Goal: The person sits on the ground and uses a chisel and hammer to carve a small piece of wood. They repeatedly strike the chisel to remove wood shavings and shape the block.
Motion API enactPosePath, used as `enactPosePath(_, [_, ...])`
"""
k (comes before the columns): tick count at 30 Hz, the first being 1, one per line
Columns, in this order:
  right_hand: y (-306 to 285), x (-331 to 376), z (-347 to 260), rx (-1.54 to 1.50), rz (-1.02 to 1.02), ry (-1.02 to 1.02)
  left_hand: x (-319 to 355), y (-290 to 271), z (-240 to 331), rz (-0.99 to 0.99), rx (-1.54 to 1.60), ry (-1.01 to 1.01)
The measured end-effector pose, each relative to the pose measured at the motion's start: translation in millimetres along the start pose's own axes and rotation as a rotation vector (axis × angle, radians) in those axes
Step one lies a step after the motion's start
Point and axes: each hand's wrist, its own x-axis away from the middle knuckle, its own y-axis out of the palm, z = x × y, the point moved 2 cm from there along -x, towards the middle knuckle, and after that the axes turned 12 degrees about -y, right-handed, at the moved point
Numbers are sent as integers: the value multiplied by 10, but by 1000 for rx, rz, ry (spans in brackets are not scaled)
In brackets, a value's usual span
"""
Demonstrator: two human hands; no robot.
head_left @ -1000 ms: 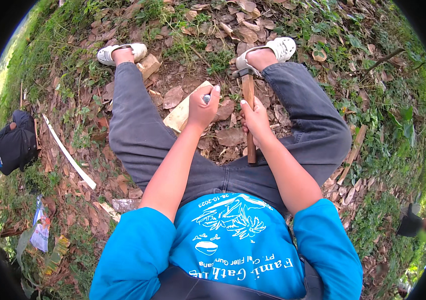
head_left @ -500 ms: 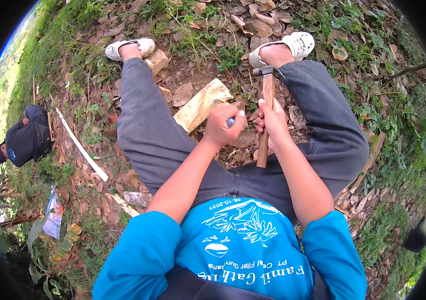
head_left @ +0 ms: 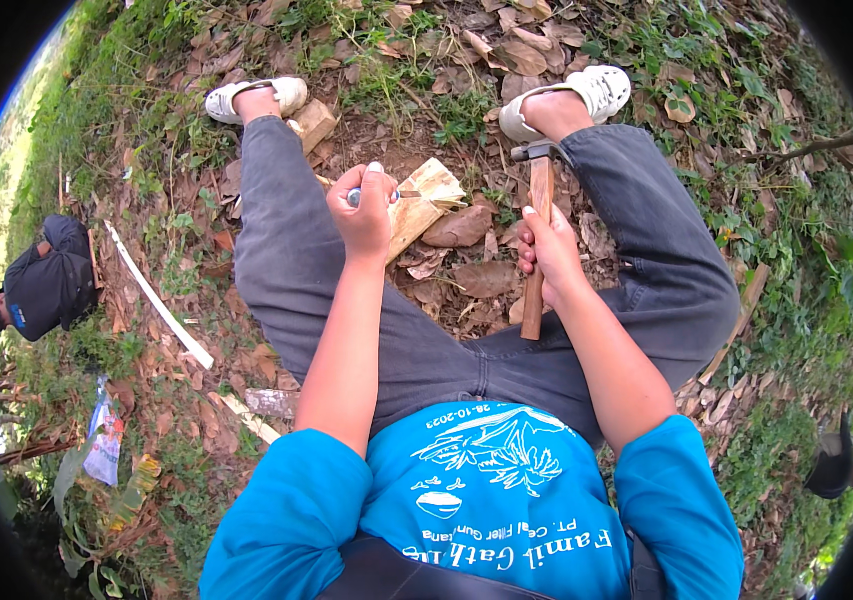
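Note:
I sit on leaf-strewn ground with my legs in grey trousers spread apart. My left hand [head_left: 364, 208] is closed around a small metal chisel [head_left: 398, 194] whose tip points at a pale split piece of wood [head_left: 426, 200] lying between my knees. My right hand [head_left: 546, 252] grips the wooden handle of a hammer [head_left: 536, 200]. The hammer stands nearly upright, its metal head near my right ankle, to the right of the wood and apart from it.
A second small wood block [head_left: 314, 122] lies by my left sandal. A long white strip [head_left: 158, 298] crosses the ground at left. A person in dark clothes [head_left: 46, 282] crouches at far left. Dry leaves, grass and a plastic wrapper [head_left: 104, 440] surround me.
My view has tilted, so everything sits lower and farther right in the picture. My left hand has moved the chisel onto the wood piece, and my two hands have drawn apart.

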Motion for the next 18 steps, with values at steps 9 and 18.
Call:
enactPosePath(9, [1,-11,30,19,7,17,-44,102,-107,-14,-44,-26])
enactPosePath(18, [-23,-40,56,56,19,50,-72,260,-165,-30,-296,47])
